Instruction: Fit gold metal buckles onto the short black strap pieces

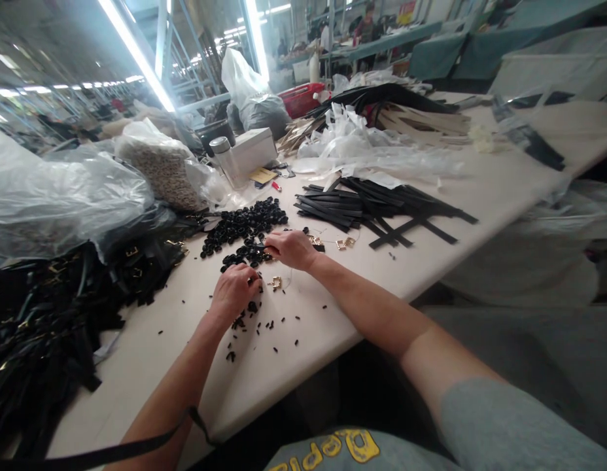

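Note:
My left hand (235, 288) is closed, fingertips pinched around a small dark piece whose kind I cannot make out. My right hand (292, 249) is closed too, at the near edge of a heap of small black loops (244, 222); something dark and thin shows at its fingertips, too unclear to name. Between the hands lies a gold buckle (277, 282). Other gold buckles (341, 244) lie right of my right hand, and a short black strip end (319, 248) shows beside it. Little black bits (270, 324) are scattered below my left hand.
Black strips (333, 206) lie in a pile right of the loops. Behind them are crumpled white plastic (343, 144), a flask (225, 160) and a white box (257, 149). Black straps with gold buckles (33, 333) heap at left, beside clear plastic bags (68, 190). The table edge runs close before me.

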Available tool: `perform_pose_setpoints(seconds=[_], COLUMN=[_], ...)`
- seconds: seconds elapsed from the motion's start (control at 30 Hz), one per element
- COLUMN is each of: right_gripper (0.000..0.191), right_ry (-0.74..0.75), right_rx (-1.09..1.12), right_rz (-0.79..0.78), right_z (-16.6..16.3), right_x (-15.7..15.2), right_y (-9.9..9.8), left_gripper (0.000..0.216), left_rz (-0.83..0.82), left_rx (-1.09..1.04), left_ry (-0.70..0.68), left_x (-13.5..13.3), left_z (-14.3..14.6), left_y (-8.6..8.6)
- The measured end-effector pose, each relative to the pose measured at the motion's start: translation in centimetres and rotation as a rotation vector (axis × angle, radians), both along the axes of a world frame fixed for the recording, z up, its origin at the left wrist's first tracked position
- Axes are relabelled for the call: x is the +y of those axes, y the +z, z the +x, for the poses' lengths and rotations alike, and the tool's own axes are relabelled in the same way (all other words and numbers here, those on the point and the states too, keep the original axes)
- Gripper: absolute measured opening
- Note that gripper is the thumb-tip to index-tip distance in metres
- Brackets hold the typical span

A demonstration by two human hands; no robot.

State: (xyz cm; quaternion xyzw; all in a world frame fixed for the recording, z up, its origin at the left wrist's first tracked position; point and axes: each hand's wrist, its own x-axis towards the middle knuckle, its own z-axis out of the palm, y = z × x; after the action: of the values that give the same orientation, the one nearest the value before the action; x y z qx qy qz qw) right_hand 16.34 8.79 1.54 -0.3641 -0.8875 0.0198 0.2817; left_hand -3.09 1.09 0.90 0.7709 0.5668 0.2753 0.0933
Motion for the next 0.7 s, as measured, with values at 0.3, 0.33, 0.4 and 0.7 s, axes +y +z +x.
perform_pose_setpoints(seconds=[0.3, 0.33, 0.4, 0.7], right_gripper=[0.017, 0.017, 0.016, 0.018], right_ry=[0.135, 0.145, 0.152, 0.175], right_rx=[0.121, 0.125, 0.132, 0.126], right_rz=[0.023, 0.023, 0.021, 0.028], right_z=[-1.5, -1.7, -1.8, -1.7], right_x=[-1.3, -1.4, -1.5, -1.6], right_y=[-0.8, -0.9, -1.0, -1.0], left_gripper=[0.038, 0.039, 0.038, 0.036], left_rz=[-0.264, -0.264, -0.259, -0.389], left_rx=[-1.322, -1.356, -1.395, -1.504], left_ry=[0.345, 0.340, 0.336, 0.357], left_x=[0.2, 0.2, 0.2, 0.2], left_z=[0.4, 0.6, 0.9, 1.0], left_y=[-0.7, -0.7, -0.7, -0.8])
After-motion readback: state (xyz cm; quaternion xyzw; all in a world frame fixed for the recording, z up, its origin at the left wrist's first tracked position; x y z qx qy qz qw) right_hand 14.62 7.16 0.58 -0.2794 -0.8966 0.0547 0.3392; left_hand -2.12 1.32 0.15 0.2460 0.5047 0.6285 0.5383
